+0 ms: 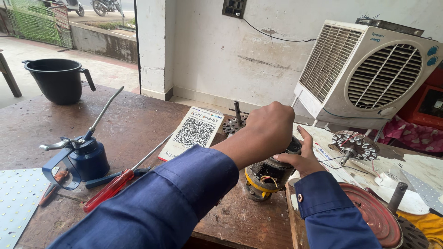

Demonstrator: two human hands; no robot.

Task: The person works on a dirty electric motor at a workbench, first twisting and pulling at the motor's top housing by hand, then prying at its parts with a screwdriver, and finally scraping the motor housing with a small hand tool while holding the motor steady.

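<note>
Blue sleeves cover both forearms above a worn brown workbench [138, 120]. The left hand [270, 127] is curled into a fist on top of a small electric motor [267, 175], fingers pressed together around a thin metal rod whose tip sticks up just behind the knuckles; what sort of tool it is cannot be told. The right hand [302, 159] cups the motor's far side, thumb and fingers spread against its dark casing, steadying it upright. The motor stands on the bench directly under the left fist, yellow band and coloured wires showing near its base.

Just behind the left fist a perforated metal end plate with a shaft [235, 122] rests on the bench, and beside that lies a printed card with a square code [194, 133]. Well off to the left of the grip lie a red-handled screwdriver [115, 184] and a blue oil can with a long spout [87, 154]; a black jug [57, 78] stands farther back. To the right of the right hand a finned rotor [355, 145] sits near a red round cover [374, 212], with a white air cooler [369, 69] behind them.
</note>
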